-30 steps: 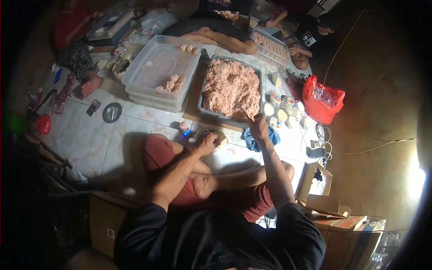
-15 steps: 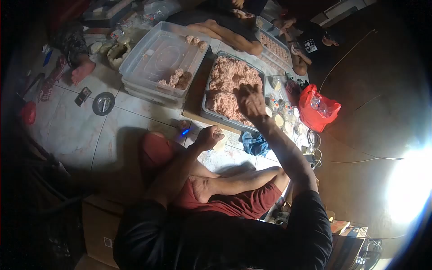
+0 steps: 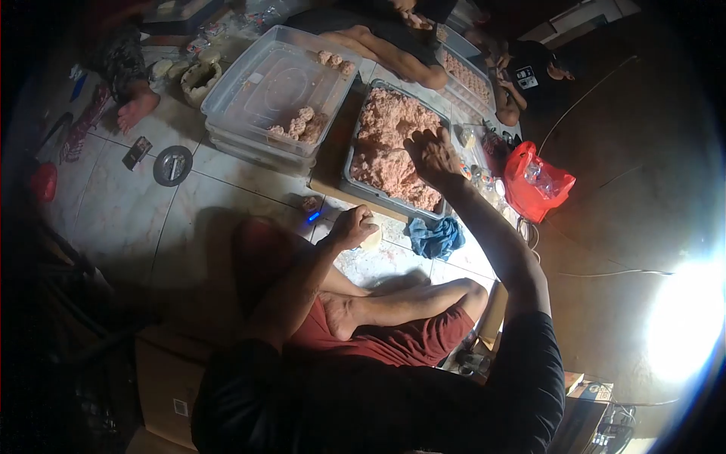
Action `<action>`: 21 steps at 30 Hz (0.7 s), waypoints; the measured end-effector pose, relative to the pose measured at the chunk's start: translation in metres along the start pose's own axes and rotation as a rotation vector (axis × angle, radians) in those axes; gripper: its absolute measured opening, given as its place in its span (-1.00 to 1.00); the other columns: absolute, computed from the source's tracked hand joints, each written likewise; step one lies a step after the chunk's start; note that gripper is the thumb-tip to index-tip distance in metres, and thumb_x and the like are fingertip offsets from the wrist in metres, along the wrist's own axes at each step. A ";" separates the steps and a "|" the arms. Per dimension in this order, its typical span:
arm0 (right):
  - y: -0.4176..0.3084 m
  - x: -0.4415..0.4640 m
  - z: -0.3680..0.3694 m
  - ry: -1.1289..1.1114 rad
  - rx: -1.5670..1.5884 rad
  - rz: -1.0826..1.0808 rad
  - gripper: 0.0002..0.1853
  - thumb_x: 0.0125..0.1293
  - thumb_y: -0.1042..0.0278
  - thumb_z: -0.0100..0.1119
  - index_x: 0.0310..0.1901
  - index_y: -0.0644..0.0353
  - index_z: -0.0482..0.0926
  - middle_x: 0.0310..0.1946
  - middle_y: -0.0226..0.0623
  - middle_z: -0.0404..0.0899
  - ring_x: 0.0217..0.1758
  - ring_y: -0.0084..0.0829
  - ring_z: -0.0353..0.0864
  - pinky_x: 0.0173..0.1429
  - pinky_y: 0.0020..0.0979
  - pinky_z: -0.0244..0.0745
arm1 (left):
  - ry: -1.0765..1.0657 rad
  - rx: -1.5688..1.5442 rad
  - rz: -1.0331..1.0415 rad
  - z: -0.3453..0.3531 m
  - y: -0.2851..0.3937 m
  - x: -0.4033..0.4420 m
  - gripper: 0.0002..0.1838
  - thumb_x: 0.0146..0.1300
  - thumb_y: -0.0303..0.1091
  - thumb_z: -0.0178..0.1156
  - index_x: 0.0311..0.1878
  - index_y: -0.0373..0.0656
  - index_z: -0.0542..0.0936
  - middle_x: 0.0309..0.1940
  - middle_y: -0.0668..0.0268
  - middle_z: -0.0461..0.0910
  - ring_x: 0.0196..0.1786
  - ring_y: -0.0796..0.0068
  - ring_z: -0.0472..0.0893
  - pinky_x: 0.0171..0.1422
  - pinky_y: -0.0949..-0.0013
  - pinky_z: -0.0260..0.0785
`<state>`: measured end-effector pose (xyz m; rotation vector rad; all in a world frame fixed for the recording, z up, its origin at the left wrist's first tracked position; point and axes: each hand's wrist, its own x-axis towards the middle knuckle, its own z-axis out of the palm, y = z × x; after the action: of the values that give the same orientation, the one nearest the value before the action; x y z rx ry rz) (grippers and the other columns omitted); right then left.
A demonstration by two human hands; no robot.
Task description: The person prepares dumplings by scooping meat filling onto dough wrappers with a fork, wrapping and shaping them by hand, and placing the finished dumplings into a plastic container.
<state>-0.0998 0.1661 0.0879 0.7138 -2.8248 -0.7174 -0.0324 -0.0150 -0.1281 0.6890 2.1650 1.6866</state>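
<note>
reaching over the pinkish mince [image 3: 386, 168] is my right hand [image 3: 435, 157], the nearer one; whether its fingers are spread or gripping, i cannot tell. the mince lies ahead and right of my left hand [image 3: 355, 228], which is curled, its pinch unclear. a grey tray [image 3: 393, 200] holds the mince; left of my right hand, a clear tub [image 3: 246, 113] holds several lumps [image 3: 304, 125].

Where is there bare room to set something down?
Bare floor tiles show between the round black dish and the wearer's left knee. The clear plastic bin is bare between its two clusters of meat lumps. Crowded: small containers between the minced-meat tray and red plastic bag.
</note>
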 end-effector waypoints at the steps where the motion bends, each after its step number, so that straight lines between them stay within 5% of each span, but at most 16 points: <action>1: -0.001 -0.005 0.016 0.105 0.001 -0.073 -0.85 0.30 0.32 0.05 -0.16 -0.06 0.58 -0.16 -0.38 0.56 0.05 -0.36 0.52 0.26 -0.19 0.23 | 0.068 -0.015 0.052 0.004 -0.005 -0.001 -0.60 0.13 -0.11 0.43 -0.18 -0.25 0.59 -0.37 0.07 0.68 -0.26 0.08 0.70 -0.13 0.14 0.52; 2: 0.002 -0.009 0.031 0.214 -0.004 -0.147 -0.84 0.30 0.33 0.04 -0.15 -0.08 0.59 -0.16 -0.39 0.57 0.04 -0.36 0.53 0.27 -0.20 0.23 | 0.139 -0.031 0.108 0.007 -0.010 0.000 -0.60 0.13 -0.10 0.43 -0.19 -0.26 0.59 -0.35 0.05 0.69 -0.23 0.06 0.71 -0.11 0.14 0.52; 3: 0.000 -0.009 0.029 -0.092 0.019 -0.056 -0.81 0.31 0.34 0.04 -0.11 -0.12 0.60 -0.13 -0.39 0.59 0.08 -0.37 0.53 0.29 -0.18 0.22 | 0.136 -0.027 0.115 0.005 -0.009 0.000 -0.60 0.13 -0.10 0.43 -0.19 -0.26 0.59 -0.35 0.05 0.69 -0.23 0.06 0.71 -0.11 0.14 0.52; 8: 0.043 -0.044 0.025 -0.102 0.084 -0.099 -0.90 0.26 0.30 0.13 -0.21 -0.07 0.60 -0.22 -0.31 0.62 -0.01 -0.32 0.62 0.25 -0.10 0.21 | 0.017 -0.001 -0.089 -0.015 0.018 -0.003 -0.57 0.16 -0.06 0.39 -0.17 -0.28 0.59 -0.31 0.02 0.70 -0.19 0.08 0.72 -0.07 0.15 0.53; 10: 0.063 -0.052 0.031 -0.263 0.302 0.112 -0.93 0.25 0.30 0.12 -0.28 -0.02 0.60 -0.32 -0.25 0.63 -0.08 -0.24 0.65 0.20 -0.05 0.23 | 0.049 -0.070 -0.058 -0.010 0.015 0.000 -0.57 0.17 -0.06 0.38 -0.17 -0.28 0.59 -0.33 0.02 0.70 -0.20 0.09 0.72 -0.08 0.15 0.53; 12: 0.071 -0.054 0.033 -0.164 0.429 0.176 -0.89 0.27 0.28 0.09 -0.29 0.03 0.60 -0.31 -0.22 0.65 -0.05 -0.16 0.65 0.12 0.02 0.27 | 0.074 -0.128 -0.026 -0.008 0.014 0.001 -0.57 0.17 -0.06 0.38 -0.17 -0.28 0.58 -0.34 0.03 0.70 -0.21 0.10 0.72 -0.09 0.14 0.53; 15: 0.067 -0.047 0.020 -0.356 0.632 0.358 -0.80 0.33 0.20 0.05 -0.29 0.11 0.59 -0.19 -0.18 0.69 0.01 -0.07 0.64 0.06 0.21 0.28 | 0.010 -0.131 -0.084 -0.010 0.015 -0.006 -0.60 0.19 -0.10 0.36 -0.19 -0.28 0.57 -0.35 0.04 0.68 -0.21 0.09 0.71 -0.08 0.14 0.52; 19: 0.056 -0.038 0.060 -0.265 0.367 0.422 -0.73 0.42 0.16 -0.11 -0.19 0.08 0.58 -0.14 -0.13 0.68 0.06 -0.04 0.63 0.36 0.18 0.18 | 0.005 -0.024 -0.009 -0.009 0.011 -0.008 -0.62 0.20 -0.17 0.35 -0.12 -0.29 0.55 -0.23 0.00 0.67 -0.09 0.06 0.69 0.02 0.14 0.51; 20: 0.052 -0.034 0.059 -0.390 0.305 0.407 -0.73 0.45 0.18 -0.14 -0.16 0.07 0.57 -0.15 -0.18 0.66 0.07 -0.08 0.62 0.38 0.15 0.15 | -0.027 -0.026 -0.027 -0.011 0.013 -0.007 -0.63 0.20 -0.19 0.35 -0.10 -0.29 0.55 -0.19 -0.01 0.67 -0.05 0.05 0.69 0.05 0.14 0.50; 21: 0.045 -0.035 0.063 -0.258 0.294 0.378 -0.74 0.43 0.19 -0.12 -0.16 0.06 0.58 -0.17 -0.18 0.65 0.06 -0.11 0.62 0.31 0.12 0.19 | -0.036 -0.018 -0.048 -0.011 0.012 -0.007 -0.62 0.20 -0.19 0.34 -0.07 -0.29 0.55 -0.15 -0.03 0.66 -0.01 0.03 0.68 0.10 0.14 0.49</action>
<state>-0.1031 0.2432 0.0539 0.1075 -3.2039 -0.3560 -0.0298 -0.0251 -0.1141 0.6525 2.1218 1.6548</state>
